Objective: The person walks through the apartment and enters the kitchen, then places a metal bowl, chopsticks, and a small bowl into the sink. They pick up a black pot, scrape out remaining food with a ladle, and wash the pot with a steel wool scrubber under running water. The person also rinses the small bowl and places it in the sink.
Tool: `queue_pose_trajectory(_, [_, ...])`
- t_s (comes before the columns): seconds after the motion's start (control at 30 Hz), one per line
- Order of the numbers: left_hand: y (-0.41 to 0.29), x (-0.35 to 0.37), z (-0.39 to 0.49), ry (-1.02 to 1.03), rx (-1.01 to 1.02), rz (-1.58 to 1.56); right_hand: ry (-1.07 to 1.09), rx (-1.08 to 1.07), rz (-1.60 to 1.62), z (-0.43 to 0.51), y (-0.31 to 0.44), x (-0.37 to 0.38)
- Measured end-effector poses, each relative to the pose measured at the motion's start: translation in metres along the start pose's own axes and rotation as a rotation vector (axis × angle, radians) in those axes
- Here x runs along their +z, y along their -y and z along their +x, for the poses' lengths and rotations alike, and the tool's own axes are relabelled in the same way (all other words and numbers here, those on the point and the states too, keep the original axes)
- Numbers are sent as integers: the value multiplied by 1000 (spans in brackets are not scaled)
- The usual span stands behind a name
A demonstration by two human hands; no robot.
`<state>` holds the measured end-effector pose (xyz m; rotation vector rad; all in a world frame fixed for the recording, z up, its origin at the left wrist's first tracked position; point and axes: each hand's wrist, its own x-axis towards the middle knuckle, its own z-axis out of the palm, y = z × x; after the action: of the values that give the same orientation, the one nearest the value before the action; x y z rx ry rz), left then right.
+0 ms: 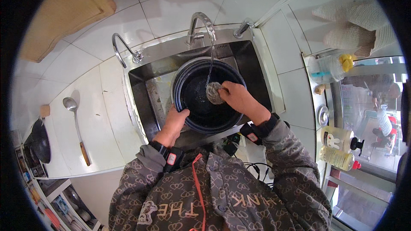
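Note:
A round dark pot [196,118] sits tilted in the stainless steel sink [154,102], under the curved faucet [200,22]. Water runs from the spout into it. My left hand [175,120] grips the pot's rim at the lower left, thumb over the edge. Between the fingers of my right hand [239,98] is a metal scouring pad [214,93], held inside the pot beside the falling water. Whether the pad touches the pot wall cannot be told.
A thin second tap [123,49] stands left of the main faucet, a metal cylinder [244,28] right. A ladle [77,125] lies on the left counter near a dark wok [40,141]. Pump bottle [337,138], glass jar [326,69] and metal lid [323,115] line the right ledge.

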<state>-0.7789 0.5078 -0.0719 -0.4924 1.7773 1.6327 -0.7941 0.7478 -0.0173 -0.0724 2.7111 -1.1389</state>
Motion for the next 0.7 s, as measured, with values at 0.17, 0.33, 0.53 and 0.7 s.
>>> queue_pose_trajectory(0.17, [10,8,2,-59,101,-32,-18,370,400,27,-12,28])
queue_pose_trajectory(0.33, [17,11,5,-101,280,18,85,146,-75,48,-48,61])
queue_pose_trajectory(0.53, [15,19,-2,-47,329,40,21,406,-165,51,-51,106])
queue_pose_trajectory(0.7, [15,14,-2,-9,286,32,384,-140,-415,25,-18,120])
